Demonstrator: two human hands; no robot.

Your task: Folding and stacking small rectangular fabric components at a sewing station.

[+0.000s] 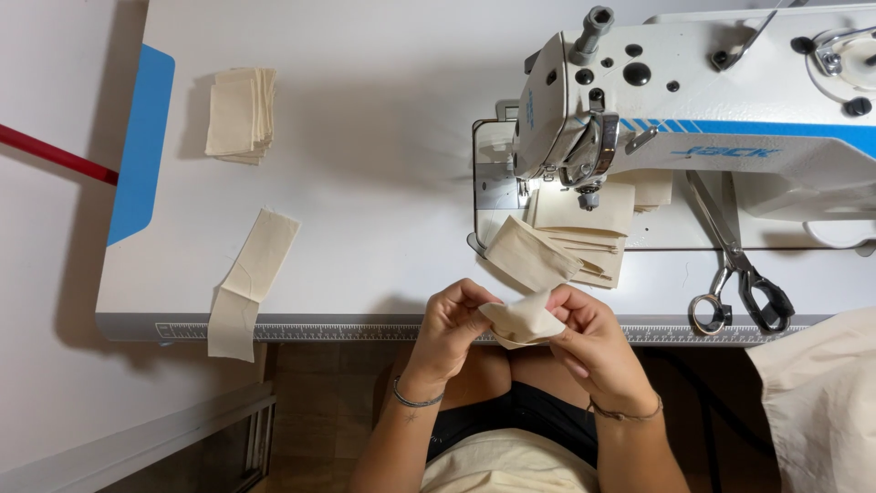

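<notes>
Head view looks straight down on a white worktop (365, 137) with a sewing machine (693, 91) at its right. Both hands meet just past the near edge, over the lap. The left hand (452, 324) and the right hand (593, 338) are each pinched on the same small cream fabric piece (522, 321), thumbs on top, fingers curled below, folding or turning it between them. It is held in the air, touching neither worktop nor machine.

Judging by how things lie, the work looks partway through. A fanned pile of similar pieces (575, 233) sits under and just in front of the presser foot, which suggests many have already passed the needle, though I cannot tell whether they are stitched. A neat stack (239, 114) waits at the far left, well apart from the machine, seemingly untouched. A longer strip (248, 278) hangs over the front edge at left. Scissors (739, 274) lie right of the pile, not in use. The held piece has not yet reached the needle.
</notes>
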